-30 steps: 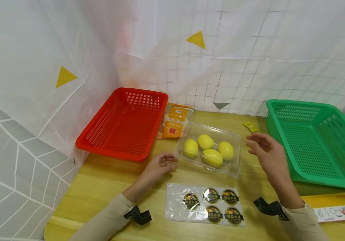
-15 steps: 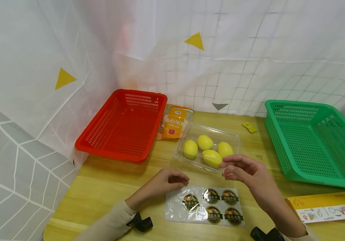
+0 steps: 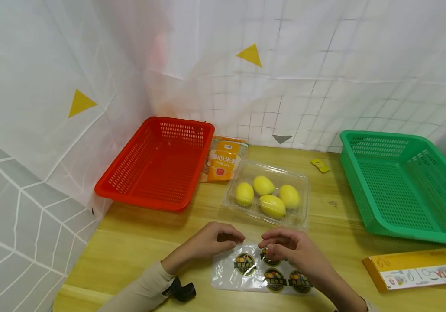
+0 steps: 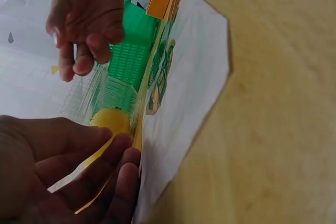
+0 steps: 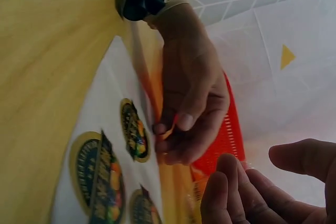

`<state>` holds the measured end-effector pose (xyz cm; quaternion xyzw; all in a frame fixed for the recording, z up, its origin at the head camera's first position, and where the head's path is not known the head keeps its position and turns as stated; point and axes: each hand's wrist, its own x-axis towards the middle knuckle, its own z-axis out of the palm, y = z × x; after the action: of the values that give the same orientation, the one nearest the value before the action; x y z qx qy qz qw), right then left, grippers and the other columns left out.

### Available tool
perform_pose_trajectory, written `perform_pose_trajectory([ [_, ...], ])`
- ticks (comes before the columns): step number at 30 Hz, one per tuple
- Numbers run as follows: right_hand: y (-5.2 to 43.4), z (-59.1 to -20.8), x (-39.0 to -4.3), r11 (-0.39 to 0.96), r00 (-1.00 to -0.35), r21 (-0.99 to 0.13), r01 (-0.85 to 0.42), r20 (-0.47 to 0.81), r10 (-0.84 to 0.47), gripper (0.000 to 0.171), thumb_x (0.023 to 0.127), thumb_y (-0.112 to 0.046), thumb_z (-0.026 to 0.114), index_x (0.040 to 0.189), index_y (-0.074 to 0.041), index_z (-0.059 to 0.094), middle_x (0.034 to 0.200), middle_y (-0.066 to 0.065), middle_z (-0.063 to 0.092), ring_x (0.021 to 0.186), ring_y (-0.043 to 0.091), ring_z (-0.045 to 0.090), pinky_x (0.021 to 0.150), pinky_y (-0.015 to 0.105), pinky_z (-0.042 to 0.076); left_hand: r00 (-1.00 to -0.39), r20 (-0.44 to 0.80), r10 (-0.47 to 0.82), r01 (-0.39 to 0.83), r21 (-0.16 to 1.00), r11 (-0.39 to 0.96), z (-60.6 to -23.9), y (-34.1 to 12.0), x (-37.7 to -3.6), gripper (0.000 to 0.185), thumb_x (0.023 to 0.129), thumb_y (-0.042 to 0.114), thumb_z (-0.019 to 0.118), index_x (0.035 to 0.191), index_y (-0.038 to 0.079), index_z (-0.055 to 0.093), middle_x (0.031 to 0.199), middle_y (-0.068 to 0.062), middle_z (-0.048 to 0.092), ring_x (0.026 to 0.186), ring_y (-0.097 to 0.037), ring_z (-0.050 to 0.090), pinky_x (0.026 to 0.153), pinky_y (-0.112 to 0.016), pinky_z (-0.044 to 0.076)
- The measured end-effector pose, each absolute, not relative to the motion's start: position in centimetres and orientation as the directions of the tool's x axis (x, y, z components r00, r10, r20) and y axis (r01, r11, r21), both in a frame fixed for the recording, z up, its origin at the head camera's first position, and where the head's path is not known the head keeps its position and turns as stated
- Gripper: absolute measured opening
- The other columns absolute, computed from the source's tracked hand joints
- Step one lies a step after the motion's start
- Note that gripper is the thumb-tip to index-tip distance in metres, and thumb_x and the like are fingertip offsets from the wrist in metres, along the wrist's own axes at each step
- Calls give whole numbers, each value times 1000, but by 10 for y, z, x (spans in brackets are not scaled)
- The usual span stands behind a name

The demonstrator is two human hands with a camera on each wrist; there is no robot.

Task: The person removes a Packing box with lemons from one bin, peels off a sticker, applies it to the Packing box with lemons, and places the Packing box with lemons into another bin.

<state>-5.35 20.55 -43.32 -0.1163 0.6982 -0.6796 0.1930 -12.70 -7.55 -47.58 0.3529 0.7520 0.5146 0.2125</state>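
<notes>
A clear sticker sheet [image 3: 227, 277] with several round fruit labels [image 3: 245, 263] lies flat near the table's front edge. My left hand [image 3: 232, 238] pinches its far left edge between thumb and fingers [image 5: 168, 127]. My right hand [image 3: 269, 249] hovers just over the sheet's top middle with its fingers bent down, and the left wrist view shows that hand [image 4: 84, 24] clear of the sheet [image 4: 194, 77]. The thumb and fingers [image 5: 236, 192] stand apart and hold nothing. Behind the hands sits a clear plastic box [image 3: 302, 182] with several lemons [image 3: 273, 206].
A red basket [image 3: 141, 200] stands at the back left, a green basket [image 3: 402, 232] at the right. An orange packet [image 3: 223, 160] leans between the red basket and the box. A yellow pasta box [image 3: 421, 266] lies at the front right, a small yellow tag [image 3: 319, 165] further back.
My right hand has come from beside the lemon box down and left to above the sticker sheet. My left hand has slid from the box's corner onto the sheet's edge.
</notes>
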Motion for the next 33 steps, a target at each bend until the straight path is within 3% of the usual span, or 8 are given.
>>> perform_pose_trajectory([
  [18, 192, -462, -54, 117, -884, -991, 64, -110, -454, 34, 101, -6, 67, 129, 12, 60, 121, 29, 67, 97, 35, 70, 81, 39, 60, -673, 54, 738, 345, 905, 248, -476, -75, -125, 25, 96, -5, 67, 118, 4, 77, 110, 2, 75, 106, -8, 66, 96, -30, 52],
  [27, 185, -471, -50, 216, -906, -972, -92, -8, -423, 29, 94, -2, 73, 121, 5, 67, 105, 19, 71, 82, 27, 72, 70, 32, 59, -675, 56, 736, 356, 898, 257, -477, -76, -123, 24, 96, -4, 68, 118, 3, 76, 110, 2, 75, 106, -7, 66, 96, -28, 51],
  [33, 181, -478, -47, 270, -895, -936, -226, 90, -436, 31, 92, -3, 76, 121, 1, 68, 99, 10, 70, 77, 13, 66, 65, 29, 58, -649, 168, 742, 475, 851, 222, -480, -75, -123, 24, 93, -6, 71, 116, 0, 76, 108, -4, 74, 101, -13, 68, 89, -26, 54],
])
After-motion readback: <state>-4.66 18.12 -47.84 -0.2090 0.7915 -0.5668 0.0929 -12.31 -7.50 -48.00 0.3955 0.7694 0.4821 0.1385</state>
